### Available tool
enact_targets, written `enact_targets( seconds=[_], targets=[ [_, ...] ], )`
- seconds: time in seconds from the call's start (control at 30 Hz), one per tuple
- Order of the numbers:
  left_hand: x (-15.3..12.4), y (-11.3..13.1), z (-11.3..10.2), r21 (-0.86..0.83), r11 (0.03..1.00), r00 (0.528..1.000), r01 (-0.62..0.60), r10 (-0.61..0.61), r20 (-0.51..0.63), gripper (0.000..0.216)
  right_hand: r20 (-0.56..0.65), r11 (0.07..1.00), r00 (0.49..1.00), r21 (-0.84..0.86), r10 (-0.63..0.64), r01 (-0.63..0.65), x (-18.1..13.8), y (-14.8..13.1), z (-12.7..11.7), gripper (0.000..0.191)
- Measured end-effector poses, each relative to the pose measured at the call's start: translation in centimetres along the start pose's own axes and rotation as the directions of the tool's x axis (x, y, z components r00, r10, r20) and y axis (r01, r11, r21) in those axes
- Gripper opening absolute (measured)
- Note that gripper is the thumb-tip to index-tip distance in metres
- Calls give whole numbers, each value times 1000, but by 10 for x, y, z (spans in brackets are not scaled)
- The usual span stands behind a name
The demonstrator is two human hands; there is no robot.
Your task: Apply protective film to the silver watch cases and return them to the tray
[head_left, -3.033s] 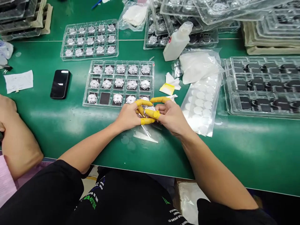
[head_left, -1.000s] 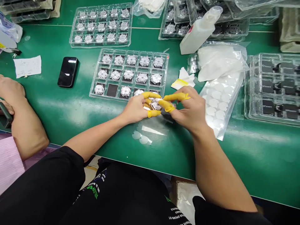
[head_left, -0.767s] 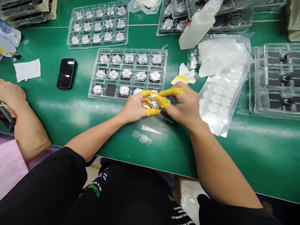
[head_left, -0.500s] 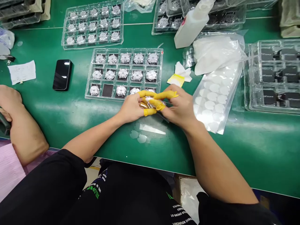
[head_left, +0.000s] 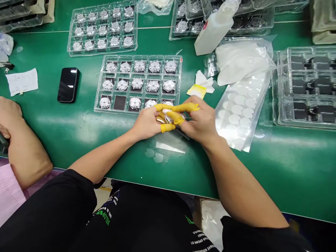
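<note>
My left hand (head_left: pixel 145 123), yellow finger cots on its fingertips, is closed around a silver watch case (head_left: pixel 168 119) held just above the table. My right hand (head_left: pixel 201 120), also in yellow finger cots, has its fingers bent in against the watch case from the right. A small white bit shows between the fingers, and a thin strip sticks out below my right hand; what that hand grips is hidden. Behind the hands lies a clear plastic tray (head_left: pixel 95 101) of similar watch cases, with one bare dark compartment (head_left: pixel 119 103) in its front row.
A black phone (head_left: pixel 68 85) lies left of the tray. To the right are a sheet of round white stickers (head_left: pixel 237 120), a white bottle (head_left: pixel 214 29) and stacked trays (head_left: pixel 278 115). Another watch tray (head_left: pixel 69 49) stands behind. At far left rests another person's arm (head_left: pixel 27 143).
Both hands stay together at nearly the same spot. Slightly more of the watch case shows between the fingers. The whole view has shifted a little.
</note>
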State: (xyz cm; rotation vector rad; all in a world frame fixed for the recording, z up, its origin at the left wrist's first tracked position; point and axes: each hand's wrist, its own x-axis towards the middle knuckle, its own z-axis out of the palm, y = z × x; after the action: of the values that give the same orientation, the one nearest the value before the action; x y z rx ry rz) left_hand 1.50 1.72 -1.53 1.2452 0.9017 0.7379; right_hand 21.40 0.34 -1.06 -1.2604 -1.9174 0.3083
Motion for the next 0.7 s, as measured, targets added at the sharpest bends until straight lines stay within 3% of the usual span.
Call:
enact_targets(
  seconds=[0.2, 0.4, 0.47, 0.57, 0.7],
  targets=[
    [-1, 1, 1, 3, 1000, 1000, 6, -6, -13, 61, 27, 998, 999, 57, -29, 27, -3, -1, 6, 27],
    [0, 3, -2, -29, 997, 996, -73, 72, -46, 66, -134, 975, 977, -124, 166, -183, 0, 16, -25, 21],
    [0, 1, -4, 15, 991, 990, -135, 136, -34, 65, -72, 979, 984, -118, 162, -169, 1, 15, -36, 25],
    [0, -4, -5, 105, 966, 971, -237, 238, 7, 59, 131, 989, 980, -23, 149, -148, 1, 7, -40, 29],
    [-2, -4, -6, 177, 929, 945, -325, 325, 30, 53, 220, 960, 943, 72, 249, -270, 1, -2, -33, 14]
  ],
)
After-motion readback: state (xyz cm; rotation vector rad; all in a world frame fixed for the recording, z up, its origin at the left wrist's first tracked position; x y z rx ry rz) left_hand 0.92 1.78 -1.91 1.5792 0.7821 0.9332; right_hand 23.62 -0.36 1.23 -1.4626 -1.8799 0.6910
